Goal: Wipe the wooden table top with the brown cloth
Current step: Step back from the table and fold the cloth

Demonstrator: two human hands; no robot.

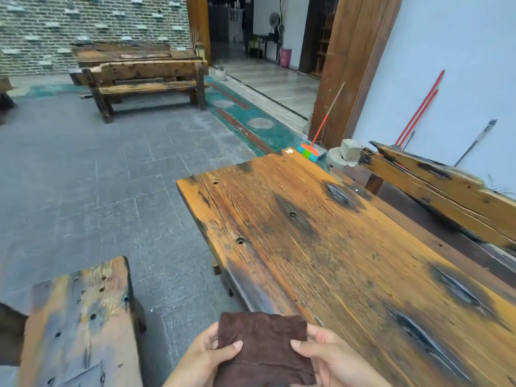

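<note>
A folded brown cloth (262,349) is held in front of me at the bottom of the view, just off the near left edge of the wooden table top (321,241). My left hand (203,358) grips its left side with the thumb on top. On the cloth's right side sits my right hand (332,358), thumb pressed on the fabric. The table top is a long worn orange plank with dark burnt patches and small holes, running away to the upper left. The cloth is above the table's edge, not lying on it.
A weathered bench (81,322) stands at the lower left, a high-backed wooden bench (435,191) along the table's right side. Grey floor tiles (97,177) spread to the left. A broom (310,152) and stone blocks (346,155) sit past the table's far end. Another table and bench (145,71) stand by the brick wall.
</note>
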